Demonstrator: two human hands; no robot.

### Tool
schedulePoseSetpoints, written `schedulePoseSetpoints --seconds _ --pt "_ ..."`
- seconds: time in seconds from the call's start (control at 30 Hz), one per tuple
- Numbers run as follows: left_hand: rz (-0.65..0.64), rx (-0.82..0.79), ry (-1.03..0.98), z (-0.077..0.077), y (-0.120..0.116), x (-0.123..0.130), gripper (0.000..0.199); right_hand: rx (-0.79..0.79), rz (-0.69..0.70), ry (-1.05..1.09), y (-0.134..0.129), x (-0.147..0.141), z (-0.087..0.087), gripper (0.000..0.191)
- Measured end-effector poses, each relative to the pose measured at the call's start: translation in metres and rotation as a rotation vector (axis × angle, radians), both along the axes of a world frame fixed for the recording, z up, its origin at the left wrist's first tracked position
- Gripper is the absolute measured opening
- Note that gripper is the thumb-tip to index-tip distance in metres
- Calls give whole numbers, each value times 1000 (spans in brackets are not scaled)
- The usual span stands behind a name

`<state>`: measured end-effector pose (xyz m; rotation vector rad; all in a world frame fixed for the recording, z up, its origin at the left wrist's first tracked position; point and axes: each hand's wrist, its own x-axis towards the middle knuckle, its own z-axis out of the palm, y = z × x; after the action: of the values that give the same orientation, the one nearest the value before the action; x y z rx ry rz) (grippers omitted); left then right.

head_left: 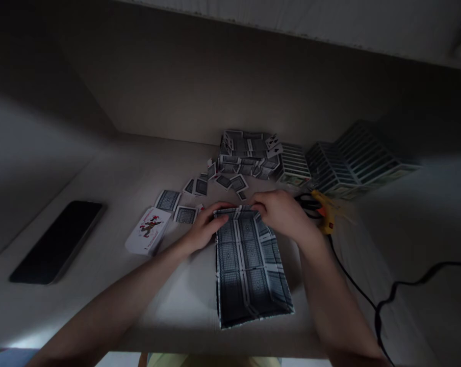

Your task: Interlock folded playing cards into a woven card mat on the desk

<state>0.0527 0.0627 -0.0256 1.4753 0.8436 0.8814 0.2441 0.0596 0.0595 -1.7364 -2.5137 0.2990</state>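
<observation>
A panel of joined playing cards (249,270) lies on the desk (169,306), near center. The left hand (205,228) and right hand (280,214) pinch its far edge, fingers pressed together. Scissors (309,204) and a hot glue gun (327,211) lie right; a smartphone (56,242) lies left. Card structures (249,153) stand farthest.
</observation>
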Motion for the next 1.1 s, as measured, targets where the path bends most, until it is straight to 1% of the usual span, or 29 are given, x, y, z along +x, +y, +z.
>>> schedulePoseSetpoints --seconds 0.13,0.23,0.37,0.47,0.57,0.67,0.77,0.87,0.93,1.1 --pt "21 38 70 -1 0 2 30 -1 -22 -38 1 -1 -2 19" --pt "27 57 103 -2 1 3 29 2 -54 -118 0 -5 -1 18" --pt "20 71 91 -4 2 4 28 34 -80 -277 -5 -13 1 20" --pt "21 76 79 -4 2 4 28 51 -83 -303 -9 -18 1 20" --pt "19 79 90 -4 1 4 28 29 -68 -280 -13 -19 0 18" --pt "20 90 102 -3 1 3 28 -8 -56 -215 -12 -12 0 18" --pt "36 85 116 -3 0 3 28 -58 -31 -27 -9 -1 0 18" --pt "28 77 115 -4 -1 4 29 -59 9 126 -6 5 0 17" --pt "25 73 110 -5 -1 4 30 -30 4 112 -7 4 0 18" --pt "40 68 98 -7 0 6 30 55 -11 -23 -11 -4 -4 16"
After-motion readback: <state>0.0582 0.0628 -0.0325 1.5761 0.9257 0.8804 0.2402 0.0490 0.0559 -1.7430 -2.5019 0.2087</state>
